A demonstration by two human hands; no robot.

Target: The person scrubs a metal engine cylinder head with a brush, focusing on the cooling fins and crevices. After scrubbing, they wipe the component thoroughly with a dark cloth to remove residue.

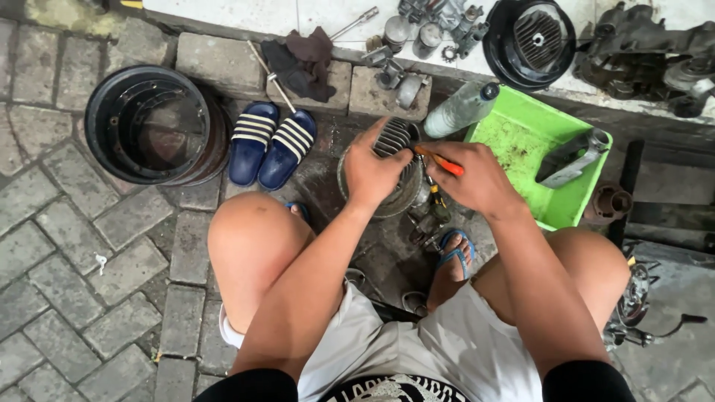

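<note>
I squat over a paved floor. My left hand (pixel 370 170) grips a finned metal engine cylinder (pixel 393 138) that rests in a round clear bowl (pixel 350 186) between my feet. Beside it, my right hand (pixel 477 179) holds an orange-handled tool (pixel 441 161), its tip pointing at the cylinder's fins. Small metal parts (pixel 428 216) lie on the ground under my right hand.
A green plastic tub (pixel 514 134) holds a grey metal part (pixel 570 158). A clear plastic bottle (pixel 462 108) leans on it. Blue striped sandals (pixel 272 143) and a black wheel rim (pixel 153 123) sit left. Engine parts (pixel 640 52), a black fan cover (pixel 530 41) and rags (pixel 302 63) lie on the ledge.
</note>
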